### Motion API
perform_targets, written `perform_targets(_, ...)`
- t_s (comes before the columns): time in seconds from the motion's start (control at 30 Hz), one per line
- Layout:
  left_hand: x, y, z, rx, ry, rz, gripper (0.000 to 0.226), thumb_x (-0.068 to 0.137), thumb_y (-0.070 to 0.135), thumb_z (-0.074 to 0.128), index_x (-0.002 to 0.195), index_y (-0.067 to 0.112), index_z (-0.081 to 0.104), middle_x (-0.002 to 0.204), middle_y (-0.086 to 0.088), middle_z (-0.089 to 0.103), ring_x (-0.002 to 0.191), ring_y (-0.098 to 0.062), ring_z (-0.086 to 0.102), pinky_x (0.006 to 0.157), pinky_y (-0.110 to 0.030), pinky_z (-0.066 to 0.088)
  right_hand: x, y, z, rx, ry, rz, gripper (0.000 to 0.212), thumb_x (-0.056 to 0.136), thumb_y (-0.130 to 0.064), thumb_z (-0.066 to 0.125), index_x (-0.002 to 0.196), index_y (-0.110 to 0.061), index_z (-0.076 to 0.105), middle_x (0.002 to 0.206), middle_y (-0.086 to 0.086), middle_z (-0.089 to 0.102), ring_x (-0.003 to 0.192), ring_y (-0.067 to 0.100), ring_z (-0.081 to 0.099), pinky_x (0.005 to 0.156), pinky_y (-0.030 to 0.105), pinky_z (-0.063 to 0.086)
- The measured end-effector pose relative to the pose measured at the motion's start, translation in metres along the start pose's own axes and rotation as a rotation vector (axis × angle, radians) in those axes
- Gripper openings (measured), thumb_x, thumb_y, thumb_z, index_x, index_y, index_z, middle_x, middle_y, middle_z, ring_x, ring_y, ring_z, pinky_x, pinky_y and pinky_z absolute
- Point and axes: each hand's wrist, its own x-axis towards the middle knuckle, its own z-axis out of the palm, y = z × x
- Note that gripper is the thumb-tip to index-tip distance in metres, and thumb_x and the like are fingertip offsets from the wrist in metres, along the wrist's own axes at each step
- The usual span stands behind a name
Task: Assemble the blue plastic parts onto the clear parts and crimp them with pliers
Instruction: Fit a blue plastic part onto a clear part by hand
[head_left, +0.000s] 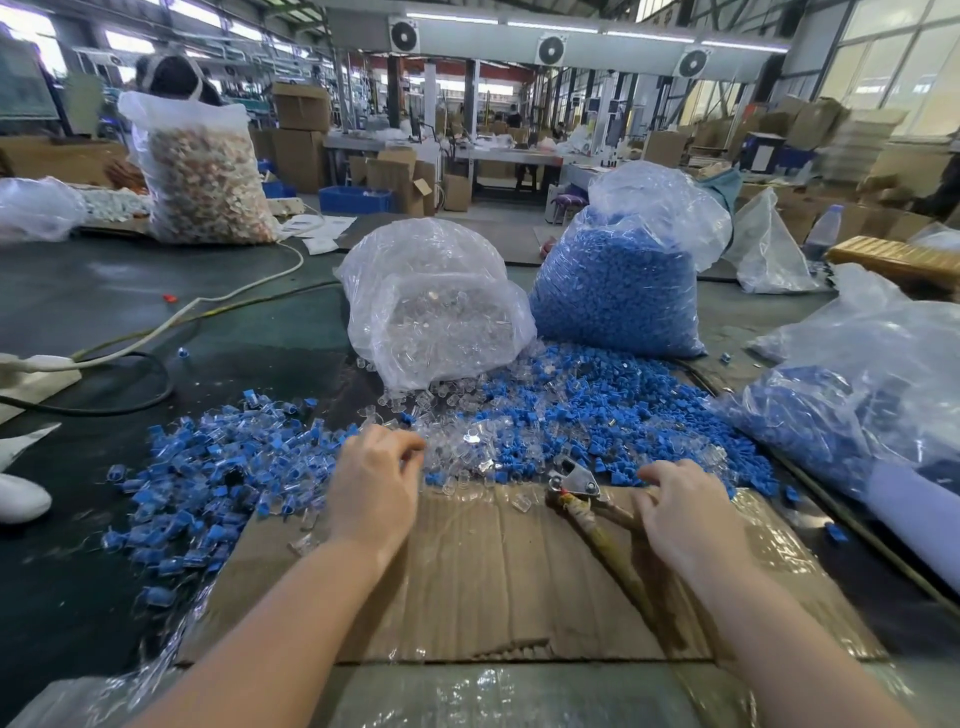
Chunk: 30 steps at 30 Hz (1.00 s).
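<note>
Loose blue plastic parts (597, 410) lie heaped beyond a flat sheet of cardboard (483, 582), mixed with clear parts (457, 441) at the middle. Assembled blue-and-clear pieces (208, 467) form a pile on the left. My left hand (374, 488) reaches into the clear parts with curled fingertips; what they pinch is hidden. Pliers (582, 493) with a metal head and worn tan handles lie on the cardboard. My right hand (680, 514) has its fingers curled over the upper part of the pliers' handles.
A bag of clear parts (436, 306) and a bag of blue parts (618, 291) stand behind the heaps. Another bag with blue parts (852, 410) lies at right. A white cable (208, 306) and a black cable (130, 400) cross the dark table at left.
</note>
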Motion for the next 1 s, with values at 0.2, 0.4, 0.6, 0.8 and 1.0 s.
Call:
perform_targets(0.2,-0.02,0.035,0.038,-0.125,-0.175,0.145,0.023,0.092,0.022,0.054,0.113,0.021,0.062,0.107,0.006,0.06,0.095,-0.002,0.045,0.088,-0.011,0.032,0.025,-0.005,0.011,-0.04,0.015,-0.104,0.036,0.094,-0.008,0.048,0.126,-0.024,0.056,0.121,-0.001,0.054,0.116,0.019,0.047,0.095,0.032,0.043)
perform_targets(0.4,-0.025,0.033,0.048,-0.036,-0.328,0.312,0.042,0.098,0.022,0.041,0.139,0.032,0.038,0.128,0.012,0.047,0.11,-0.004,0.032,0.104,-0.018,0.025,0.037,-0.007,0.018,-0.169,-0.02,-0.21,0.041,0.091,-0.005,0.051,0.125,-0.029,0.057,0.118,-0.005,0.055,0.111,0.017,0.05,0.09,0.031,0.049)
perform_targets(0.6,-0.027,0.036,0.047,-0.122,-0.285,0.318,0.031,0.093,0.025,0.052,0.124,0.024,0.053,0.113,0.009,0.059,0.098,0.002,0.039,0.092,-0.01,0.03,0.037,-0.008,0.017,-0.164,0.035,-0.227,0.017,0.092,-0.013,0.052,0.097,-0.024,0.063,0.098,-0.007,0.057,0.094,0.013,0.054,0.08,0.028,0.051)
perform_targets(0.8,-0.03,0.038,0.044,-0.129,-0.304,0.233,0.024,0.091,0.027,0.055,0.115,0.021,0.055,0.103,0.002,0.059,0.09,-0.004,0.051,0.084,-0.011,0.039,0.033,-0.011,0.011,-0.215,0.105,-0.243,0.013,0.095,-0.012,0.045,0.1,-0.02,0.054,0.105,-0.003,0.056,0.098,0.015,0.049,0.085,0.027,0.044)
perform_targets(1.0,-0.029,0.037,0.04,-0.175,-0.29,0.162,0.018,0.087,0.029,0.062,0.103,0.025,0.055,0.095,0.01,0.056,0.086,-0.003,0.051,0.072,-0.006,0.035,0.004,-0.044,0.009,0.274,0.222,-0.278,0.015,0.096,-0.011,0.045,0.102,-0.012,0.059,0.098,-0.002,0.058,0.086,0.008,0.047,0.081,0.017,0.036)
